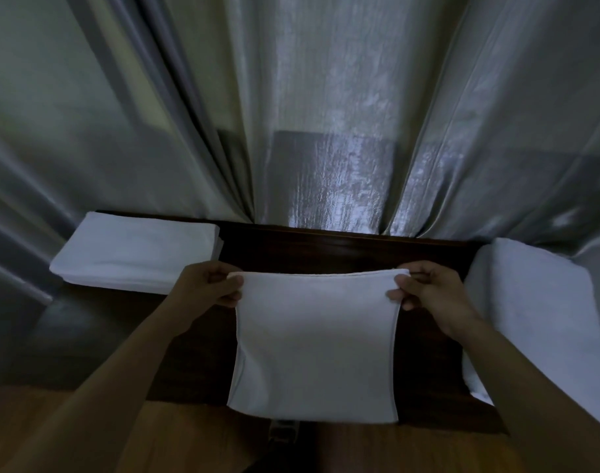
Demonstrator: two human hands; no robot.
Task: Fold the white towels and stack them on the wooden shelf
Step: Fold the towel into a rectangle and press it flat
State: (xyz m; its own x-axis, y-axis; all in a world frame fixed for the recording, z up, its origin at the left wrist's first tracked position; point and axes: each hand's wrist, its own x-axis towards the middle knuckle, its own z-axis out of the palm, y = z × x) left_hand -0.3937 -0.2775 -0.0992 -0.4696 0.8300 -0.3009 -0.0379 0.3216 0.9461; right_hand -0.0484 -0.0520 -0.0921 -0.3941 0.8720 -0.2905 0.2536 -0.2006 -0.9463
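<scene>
A white towel (313,346), doubled over, hangs in front of me above the dark wooden shelf (342,249). My left hand (208,285) pinches its top left corner and my right hand (428,290) pinches its top right corner, stretching the top edge level. The towel's lower edge hangs past the shelf's front. A stack of folded white towels (134,254) lies flat on the shelf's left end. A bulky white pile of unfolded towels (537,315) rests on the right end, partly hidden behind my right forearm.
Grey shiny curtains (308,114) hang right behind the shelf and brush its back edge. Orange-brown wooden floor (29,425) shows below the shelf. A small dark object (284,430) sits on the floor under the hanging towel.
</scene>
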